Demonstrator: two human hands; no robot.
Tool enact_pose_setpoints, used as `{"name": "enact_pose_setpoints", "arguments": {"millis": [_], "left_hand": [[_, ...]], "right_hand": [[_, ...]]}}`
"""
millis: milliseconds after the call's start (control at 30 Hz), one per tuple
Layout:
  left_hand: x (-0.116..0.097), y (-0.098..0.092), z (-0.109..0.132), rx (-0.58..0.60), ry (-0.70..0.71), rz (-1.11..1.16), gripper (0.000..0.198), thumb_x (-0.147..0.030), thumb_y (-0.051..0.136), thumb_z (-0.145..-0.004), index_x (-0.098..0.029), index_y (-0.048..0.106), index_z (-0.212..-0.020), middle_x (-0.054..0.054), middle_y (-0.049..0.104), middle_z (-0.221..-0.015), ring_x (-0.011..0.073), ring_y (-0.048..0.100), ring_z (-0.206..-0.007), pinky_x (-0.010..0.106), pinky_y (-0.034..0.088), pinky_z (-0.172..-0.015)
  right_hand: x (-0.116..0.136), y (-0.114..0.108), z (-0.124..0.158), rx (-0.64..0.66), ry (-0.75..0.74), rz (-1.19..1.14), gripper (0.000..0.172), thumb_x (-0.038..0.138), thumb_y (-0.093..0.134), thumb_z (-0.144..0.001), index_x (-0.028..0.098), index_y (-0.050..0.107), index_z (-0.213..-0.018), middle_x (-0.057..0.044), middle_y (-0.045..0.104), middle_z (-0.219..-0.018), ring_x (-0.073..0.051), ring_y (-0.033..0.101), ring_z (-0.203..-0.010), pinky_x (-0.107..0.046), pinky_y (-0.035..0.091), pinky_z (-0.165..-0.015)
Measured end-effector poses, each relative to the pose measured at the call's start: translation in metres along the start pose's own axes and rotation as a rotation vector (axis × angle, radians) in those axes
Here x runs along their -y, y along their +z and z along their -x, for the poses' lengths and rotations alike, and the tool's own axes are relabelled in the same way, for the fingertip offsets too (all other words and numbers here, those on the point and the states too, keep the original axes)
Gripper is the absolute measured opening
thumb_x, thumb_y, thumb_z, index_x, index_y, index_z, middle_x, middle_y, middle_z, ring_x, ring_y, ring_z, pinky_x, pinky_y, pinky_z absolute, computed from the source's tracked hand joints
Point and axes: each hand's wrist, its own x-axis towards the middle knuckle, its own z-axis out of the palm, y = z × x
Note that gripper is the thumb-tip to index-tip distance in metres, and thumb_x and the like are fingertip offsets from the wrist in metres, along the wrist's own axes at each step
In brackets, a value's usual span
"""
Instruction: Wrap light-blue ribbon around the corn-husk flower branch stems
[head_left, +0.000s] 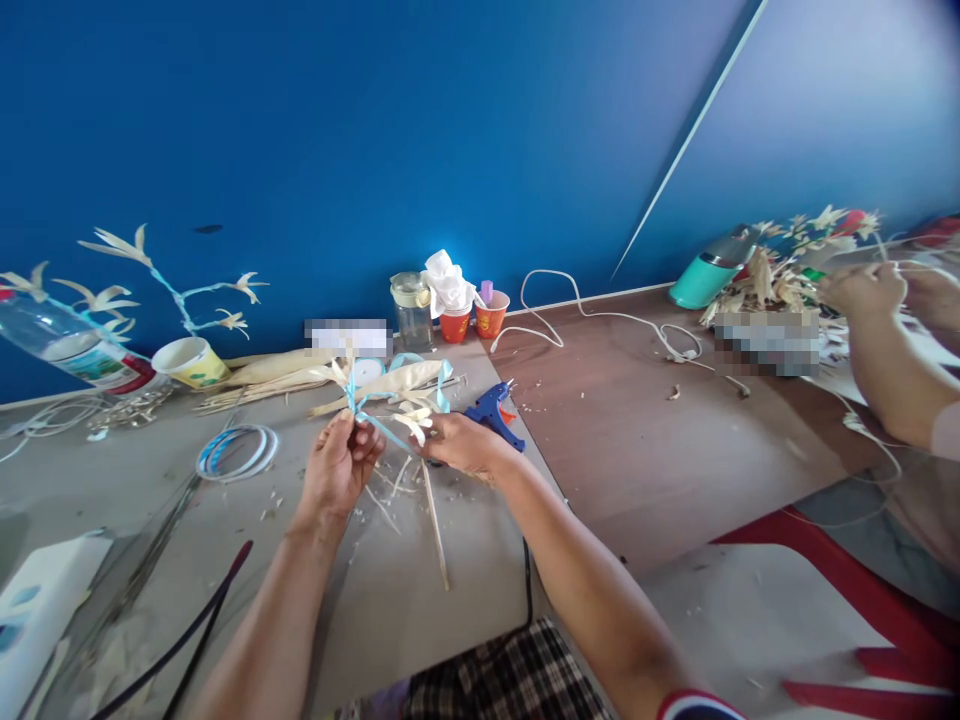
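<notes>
My left hand [341, 460] pinches a stem wrapped in light blue tape [384, 430], with pale husk petals standing above the fingers. The right hand [461, 445] is closed at a cream husk flower [414, 422] on the stem's other side. Behind both hands lie husk pieces [409, 378] and a white roll of tape [367, 373]. A blue glue gun [495, 410] rests just beyond my right wrist. Below the hands, a thin stick [436, 530] and loose husk shreds are on the table.
A paper cup [190, 362] and plastic bottle [94, 360] stand left near finished-looking flower branches [180, 298]. Coiled rings [238, 453] lie nearer. A jug [412, 310] and red cups [491, 318] line the wall. Another person's hands [862, 290] work at right, above a red chair [840, 570].
</notes>
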Motion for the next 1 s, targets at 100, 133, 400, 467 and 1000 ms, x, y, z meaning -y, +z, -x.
{"name": "enact_pose_setpoints", "arguments": {"millis": [100,133,400,467,1000], "left_hand": [[0.000,0.000,0.000,0.006,0.054,-0.028,0.029,-0.032,0.073,-0.074,-0.014,0.053,-0.062,-0.005,0.043,-0.053,0.0029,0.033,-0.045,0.017,0.035,-0.047],[0.000,0.000,0.000,0.005,0.067,-0.037,0.030,-0.032,0.073,-0.074,-0.015,0.052,-0.062,-0.005,0.044,-0.053,0.0031,0.034,-0.046,0.017,0.035,-0.047],[0.006,0.010,0.008,-0.060,0.008,-0.135,0.038,-0.040,0.078,-0.067,-0.015,0.051,-0.058,-0.005,0.047,-0.053,0.0037,0.036,-0.047,0.018,0.039,-0.050],[0.008,0.012,0.010,-0.072,-0.004,-0.131,0.037,-0.041,0.080,-0.063,-0.015,0.054,-0.060,-0.004,0.050,-0.055,0.0039,0.039,-0.048,0.017,0.037,-0.049],[0.021,0.001,0.009,0.001,0.149,-0.284,0.034,-0.045,0.070,-0.074,-0.016,0.057,-0.062,-0.001,0.052,-0.058,0.0078,0.044,-0.054,0.019,0.039,-0.053]], "right_hand": [[0.002,0.006,0.002,0.071,-0.032,0.128,0.022,0.026,0.062,-0.078,0.019,0.069,-0.098,0.000,0.062,-0.073,-0.014,0.055,-0.068,-0.026,0.044,-0.067],[0.003,0.009,0.002,0.033,-0.063,0.155,0.026,0.023,0.060,-0.079,0.020,0.068,-0.104,-0.002,0.065,-0.082,-0.016,0.058,-0.075,-0.028,0.045,-0.073],[0.007,0.034,-0.001,-0.266,-0.331,-0.183,0.040,0.028,0.062,-0.080,0.021,0.063,-0.119,-0.008,0.063,-0.119,-0.021,0.057,-0.113,-0.036,0.044,-0.099],[0.006,0.041,-0.002,-0.280,-0.329,-0.311,0.043,0.030,0.063,-0.079,0.022,0.061,-0.121,-0.006,0.066,-0.112,-0.019,0.063,-0.101,-0.033,0.049,-0.091],[0.008,0.034,0.006,-0.365,-0.222,0.255,0.028,0.028,0.046,-0.090,0.020,0.069,-0.076,-0.005,0.066,-0.073,-0.016,0.060,-0.070,-0.026,0.045,-0.068]]}}
